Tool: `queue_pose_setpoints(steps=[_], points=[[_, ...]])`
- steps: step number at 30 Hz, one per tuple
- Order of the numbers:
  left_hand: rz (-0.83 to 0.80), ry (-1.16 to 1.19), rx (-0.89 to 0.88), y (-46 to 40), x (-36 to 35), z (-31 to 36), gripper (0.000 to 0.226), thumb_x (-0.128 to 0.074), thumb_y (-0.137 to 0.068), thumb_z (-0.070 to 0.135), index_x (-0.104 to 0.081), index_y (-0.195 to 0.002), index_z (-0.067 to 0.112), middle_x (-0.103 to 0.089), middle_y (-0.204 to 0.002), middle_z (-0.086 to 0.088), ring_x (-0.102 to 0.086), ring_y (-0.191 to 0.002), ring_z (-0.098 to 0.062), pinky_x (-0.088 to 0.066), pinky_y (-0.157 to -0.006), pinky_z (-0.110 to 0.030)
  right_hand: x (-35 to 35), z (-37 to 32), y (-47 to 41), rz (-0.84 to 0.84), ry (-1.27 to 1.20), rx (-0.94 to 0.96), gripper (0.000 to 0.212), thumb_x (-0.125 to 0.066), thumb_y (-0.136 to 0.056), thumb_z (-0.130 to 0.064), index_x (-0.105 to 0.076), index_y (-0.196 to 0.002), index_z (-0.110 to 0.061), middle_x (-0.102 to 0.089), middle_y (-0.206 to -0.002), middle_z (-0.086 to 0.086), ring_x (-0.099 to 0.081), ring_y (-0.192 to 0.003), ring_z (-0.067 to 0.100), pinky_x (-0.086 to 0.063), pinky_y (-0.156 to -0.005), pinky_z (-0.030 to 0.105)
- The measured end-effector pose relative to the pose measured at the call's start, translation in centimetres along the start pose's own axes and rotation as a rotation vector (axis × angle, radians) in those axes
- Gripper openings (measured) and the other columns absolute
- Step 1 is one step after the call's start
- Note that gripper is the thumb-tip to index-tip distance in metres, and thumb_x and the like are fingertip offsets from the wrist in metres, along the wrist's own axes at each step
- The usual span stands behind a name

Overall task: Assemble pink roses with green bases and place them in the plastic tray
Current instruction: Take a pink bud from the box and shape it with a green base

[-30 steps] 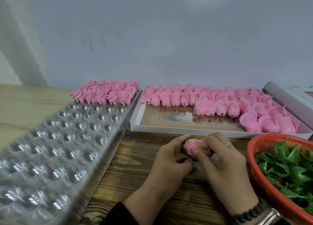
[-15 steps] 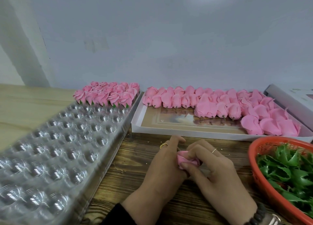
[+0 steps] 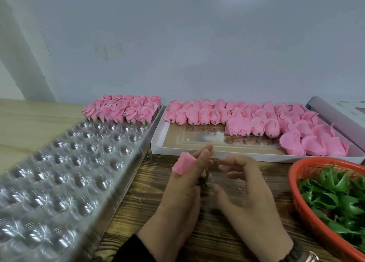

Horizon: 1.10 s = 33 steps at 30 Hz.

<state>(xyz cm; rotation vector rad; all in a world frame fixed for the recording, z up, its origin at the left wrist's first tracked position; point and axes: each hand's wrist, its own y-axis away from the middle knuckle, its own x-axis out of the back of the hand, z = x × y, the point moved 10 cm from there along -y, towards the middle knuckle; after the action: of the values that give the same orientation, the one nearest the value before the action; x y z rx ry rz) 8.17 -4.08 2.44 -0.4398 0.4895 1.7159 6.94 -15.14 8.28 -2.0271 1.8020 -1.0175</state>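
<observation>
My left hand (image 3: pixel 184 184) holds a pink rose (image 3: pixel 182 164) with its green base (image 3: pixel 203 180) showing between the fingers, just right of the clear plastic tray (image 3: pixel 65 175). Several finished roses (image 3: pixel 122 109) fill the tray's far rows. My right hand (image 3: pixel 248 200) hovers beside the rose with loosely bent fingers and holds nothing. Several bare pink rose heads (image 3: pixel 256 121) lie in the white box (image 3: pixel 177 150). Green bases (image 3: pixel 335 198) fill the orange basket (image 3: pixel 308 218) at the right.
The dark wooden table (image 3: pixel 207 238) lies under both hands. A pale wooden surface (image 3: pixel 29 121) is at the far left. A white and grey box lid (image 3: pixel 339 113) leans at the far right against the grey wall.
My two hands have parted. The left hand has carried the rose up and to the left toward the tray, and the right hand has let go of it.
</observation>
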Motion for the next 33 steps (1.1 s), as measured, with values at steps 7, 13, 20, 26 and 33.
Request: queue_pose_setpoints(steps=[7,13,20,26,33], points=[[-0.099,0.122,0.134,0.9,-1.8,-2.2,0.035,-0.072,-0.066,0.03,-0.073,-0.098,0.015,-0.07,-0.098,-0.012,-0.067,-0.094,-0.023,-0.053,-0.085,-0.035,-1.1,0.2,0.2,-0.052,0.095,-0.034,0.041,-0.077,-0.066,-0.005,-0.051,-0.085,-0.031,-0.054,-0.084,-0.016,-0.054,-0.084,-0.006,-0.038,-0.068,0.001],[-0.233,0.147,0.167,0.6,-2.5,-2.0,0.058,-0.09,-0.048,0.035,-0.072,-0.095,0.005,-0.066,-0.1,-0.017,-0.064,-0.097,-0.027,-0.053,-0.087,-0.034,-1.5,1.7,0.0,-0.115,-0.338,-0.272,0.026,-0.073,-0.069,0.004,-0.063,-0.078,-0.018,-0.057,-0.063,-0.009,-0.052,-0.06,0.0,-0.042,-0.06,0.01],[-0.173,0.084,0.118,0.3,-1.8,-1.7,0.053,-0.083,-0.058,0.027,-0.068,-0.098,-0.004,-0.061,-0.099,-0.021,-0.06,-0.096,-0.03,-0.046,-0.093,-0.041,-2.7,1.9,0.4,-0.184,-0.372,-0.322,0.029,-0.072,-0.069,0.002,-0.06,-0.091,-0.013,-0.056,-0.064,-0.012,-0.05,-0.061,0.0,-0.041,-0.058,0.01],[-0.235,-0.065,0.096,0.5,-2.1,-1.0,0.033,-0.078,-0.068,0.021,-0.071,-0.095,0.004,-0.067,-0.093,-0.015,-0.066,-0.087,-0.024,-0.056,-0.077,-0.032,-3.0,2.9,0.7,-0.268,-0.515,-0.417,0.014,-0.068,-0.076,0.002,-0.065,-0.089,0.003,-0.05,-0.065,0.012,-0.047,-0.066,0.014,-0.042,-0.067,0.025],[-0.026,-0.813,-0.331,0.1,-0.4,3.0,0.023,-0.072,-0.075,0.009,-0.06,-0.058,0.018,-0.057,-0.054,0.005,-0.051,-0.054,-0.01,-0.047,-0.05,-0.031,0.3,1.1,-0.4,-0.048,-0.126,-0.116,0.037,-0.063,-0.074,-0.013,-0.057,-0.106,-0.031,-0.061,-0.098,-0.008,-0.057,-0.093,0.005,-0.04,-0.083,0.011]])
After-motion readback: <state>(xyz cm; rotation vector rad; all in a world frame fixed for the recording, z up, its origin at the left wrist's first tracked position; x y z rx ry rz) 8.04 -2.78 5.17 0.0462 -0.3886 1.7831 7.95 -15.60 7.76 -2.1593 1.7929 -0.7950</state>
